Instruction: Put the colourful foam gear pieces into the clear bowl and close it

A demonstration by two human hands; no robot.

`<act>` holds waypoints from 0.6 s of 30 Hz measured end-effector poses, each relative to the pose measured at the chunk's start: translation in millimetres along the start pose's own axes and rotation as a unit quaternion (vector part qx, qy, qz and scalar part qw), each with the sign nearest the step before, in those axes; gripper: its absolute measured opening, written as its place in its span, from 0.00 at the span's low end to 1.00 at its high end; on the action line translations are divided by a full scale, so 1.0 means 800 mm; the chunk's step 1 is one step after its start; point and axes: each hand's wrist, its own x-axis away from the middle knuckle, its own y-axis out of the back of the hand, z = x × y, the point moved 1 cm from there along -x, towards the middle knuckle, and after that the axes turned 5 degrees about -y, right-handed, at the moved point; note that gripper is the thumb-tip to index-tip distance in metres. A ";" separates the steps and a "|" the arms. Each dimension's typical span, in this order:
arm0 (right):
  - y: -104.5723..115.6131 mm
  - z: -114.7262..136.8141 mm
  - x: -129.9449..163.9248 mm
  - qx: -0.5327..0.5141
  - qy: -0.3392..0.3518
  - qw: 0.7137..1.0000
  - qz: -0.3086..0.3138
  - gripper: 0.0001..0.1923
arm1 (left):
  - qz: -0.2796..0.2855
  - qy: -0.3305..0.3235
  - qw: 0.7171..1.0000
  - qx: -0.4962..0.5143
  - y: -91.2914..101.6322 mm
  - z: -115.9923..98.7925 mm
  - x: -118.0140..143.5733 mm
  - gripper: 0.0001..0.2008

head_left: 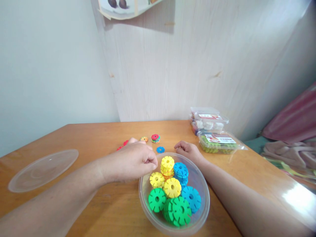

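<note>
In the head view, the bowl [198, 177] stands on the surface [118, 207], at the lower middle of the frame. It is clear, and inside it are discs with notched edges. The yellow stack [167, 164] is at the back, with the blue stack [181, 170] just to its right. Two yellow faces, the left one [153, 179] and the right one [172, 192], are in the middle of the bowl. The blue discs [191, 202] lie at the right, and the green discs [182, 215] are at the front.

The left hand [137, 158] is at the centre of the frame, over the upper left rim of the bowl. Its fingers are bent and point down; I cannot tell whether they hold something. The right hand [189, 152] is beyond the upper right rim, low at the surface, with its fingers curled inward; I cannot tell if something is inside them.

Between the hands, a blue disc [160, 151] lies flat. Above it in the frame are a small stack [155, 138] with red on top and an orange disc [144, 139]. Red discs [125, 142] show partly behind the left hand.

The lid [44, 170] lies at the left of the frame. At the right are the green box [219, 145] and, behind it, stacked boxes [208, 122].
</note>
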 end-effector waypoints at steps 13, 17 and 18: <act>-0.002 -0.002 -0.002 -0.007 -0.006 1.000 0.007 0.12 | -0.130 0.235 0.963 -0.027 0.014 0.126 -0.008 0.15; -0.003 -0.004 -0.003 0.000 -0.005 1.000 0.009 0.12 | -0.119 0.254 0.952 -0.122 -0.002 0.169 -0.011 0.13; -0.004 -0.004 -0.003 0.000 -0.005 1.000 0.009 0.12 | -0.118 0.264 0.949 -0.129 -0.004 0.177 -0.012 0.13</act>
